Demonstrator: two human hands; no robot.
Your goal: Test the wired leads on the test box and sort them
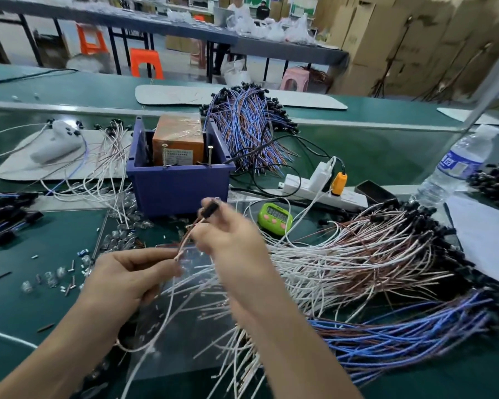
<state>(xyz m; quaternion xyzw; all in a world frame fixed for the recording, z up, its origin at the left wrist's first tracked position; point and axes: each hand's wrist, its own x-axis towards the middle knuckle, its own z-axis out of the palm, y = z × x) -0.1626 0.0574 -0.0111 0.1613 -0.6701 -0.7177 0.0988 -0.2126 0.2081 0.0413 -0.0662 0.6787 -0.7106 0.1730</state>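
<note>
Before blue test box (pixel 179 180): white-copper lead (pixel 188 236), black plug end, pinched by both hands.

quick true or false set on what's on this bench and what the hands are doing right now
1. The left hand and the right hand hold one lead between them. True.
2. The orange test box sits inside the blue bin. True.
3. The green timer lies to the left of the blue bin. False: it lies to the right of the bin, in front of the power strip.
4. The lead's black connector is plugged into the orange test box. False: the right hand holds it in the air in front of the bin.
</note>
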